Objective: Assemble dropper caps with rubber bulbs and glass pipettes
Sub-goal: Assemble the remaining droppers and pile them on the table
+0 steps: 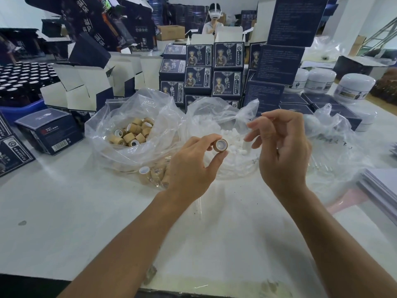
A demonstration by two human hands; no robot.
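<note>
We are holding our left hand [194, 163] up over the white table [86, 211], forearm slanting in from the lower left, pinching a tan cap [220, 145] between thumb and fingertips with its white-lined opening facing us. Our right hand [281, 147] is hovering just beside it, wrist bent and fingers loosely curled; we cannot tell whether they are gripping anything. Behind the hands, one clear bag [107, 134] is holding more tan caps, and another bag [206, 112] is holding small white bulbs [236, 150].
</note>
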